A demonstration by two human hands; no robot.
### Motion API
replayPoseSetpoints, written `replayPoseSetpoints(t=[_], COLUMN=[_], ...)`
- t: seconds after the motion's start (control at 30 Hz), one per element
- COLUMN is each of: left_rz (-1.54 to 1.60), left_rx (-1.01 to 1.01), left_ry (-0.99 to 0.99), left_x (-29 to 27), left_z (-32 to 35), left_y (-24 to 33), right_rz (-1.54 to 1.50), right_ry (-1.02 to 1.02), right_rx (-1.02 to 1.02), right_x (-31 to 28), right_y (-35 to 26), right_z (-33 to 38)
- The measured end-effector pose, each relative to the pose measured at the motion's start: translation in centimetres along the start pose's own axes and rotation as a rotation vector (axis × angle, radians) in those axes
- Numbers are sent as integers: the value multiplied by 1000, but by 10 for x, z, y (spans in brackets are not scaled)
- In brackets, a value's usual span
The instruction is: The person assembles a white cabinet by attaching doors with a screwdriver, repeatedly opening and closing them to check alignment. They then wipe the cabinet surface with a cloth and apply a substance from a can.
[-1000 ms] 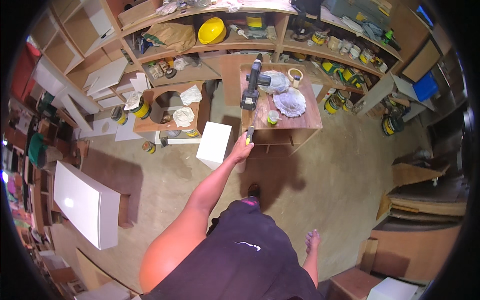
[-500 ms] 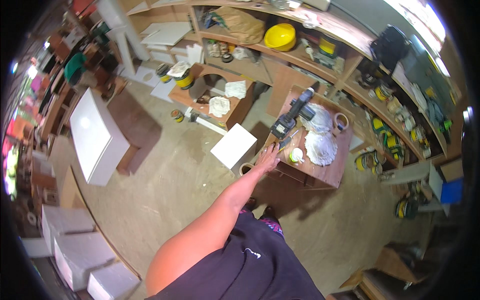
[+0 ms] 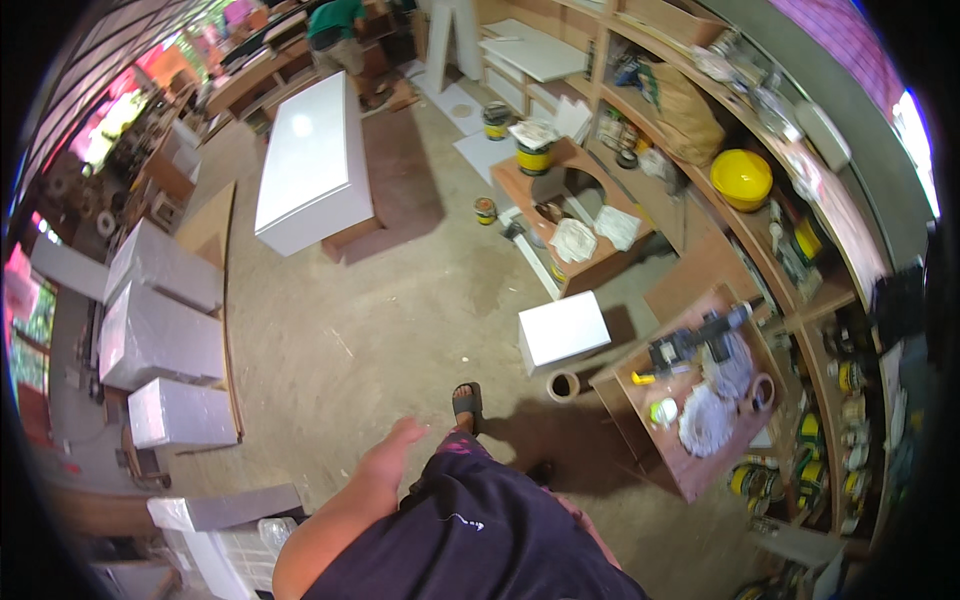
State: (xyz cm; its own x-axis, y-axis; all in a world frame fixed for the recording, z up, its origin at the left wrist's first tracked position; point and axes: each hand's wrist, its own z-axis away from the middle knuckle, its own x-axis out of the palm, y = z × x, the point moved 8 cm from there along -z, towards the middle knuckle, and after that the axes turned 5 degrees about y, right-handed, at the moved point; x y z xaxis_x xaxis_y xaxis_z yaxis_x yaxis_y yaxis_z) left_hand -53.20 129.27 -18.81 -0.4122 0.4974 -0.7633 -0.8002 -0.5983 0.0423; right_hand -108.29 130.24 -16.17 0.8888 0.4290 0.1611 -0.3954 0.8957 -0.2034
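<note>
My left hand (image 3: 404,436) hangs over the concrete floor to the left of my body, its fingers smeared by motion. Whether anything is in it cannot be made out. Along the right side of my dark shirt shows a sliver of my right hand (image 3: 583,518), its fingers hidden. Off to the right stands a small brown wooden cabinet (image 3: 622,405). On its top lie a black power tool (image 3: 685,345), a crumpled white cloth (image 3: 707,421), a tape roll (image 3: 762,391) and a small white-and-green container (image 3: 662,411). Neither hand touches these.
A white box (image 3: 563,333) and a brown ring-shaped roll (image 3: 563,387) sit beside the cabinet. Ahead is a wooden box with a round cutout (image 3: 520,180); a long white cabinet (image 3: 310,165) lies farther left. Wrapped boxes (image 3: 160,335) line the left. A person in green (image 3: 335,25) bends far off.
My left hand has left the cabinet top and swung back to my left side. My view has turned left, and the cabinet now sits farther right. One sandaled foot is forward.
</note>
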Motion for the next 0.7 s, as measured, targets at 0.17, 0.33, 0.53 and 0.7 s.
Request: replayPoseSetpoints(t=[0.17, 0.33, 0.53, 0.7], left_rz=[470, 797, 884, 781], left_rx=[-368, -405, -22, 97], left_ry=[-67, -87, 5, -122], left_x=[-4, -50, -147, -236], left_z=[17, -34, -148, -222], left_y=[-101, -92, -30, 28], right_rz=[686, 1344, 1158, 977], right_ry=[-120, -313, -684, -235], right_rx=[-86, -366, -865, -691], right_x=[14, 114, 250, 222], right_y=[-120, -287, -463, -643], right_z=[-39, -100, -121, -121])
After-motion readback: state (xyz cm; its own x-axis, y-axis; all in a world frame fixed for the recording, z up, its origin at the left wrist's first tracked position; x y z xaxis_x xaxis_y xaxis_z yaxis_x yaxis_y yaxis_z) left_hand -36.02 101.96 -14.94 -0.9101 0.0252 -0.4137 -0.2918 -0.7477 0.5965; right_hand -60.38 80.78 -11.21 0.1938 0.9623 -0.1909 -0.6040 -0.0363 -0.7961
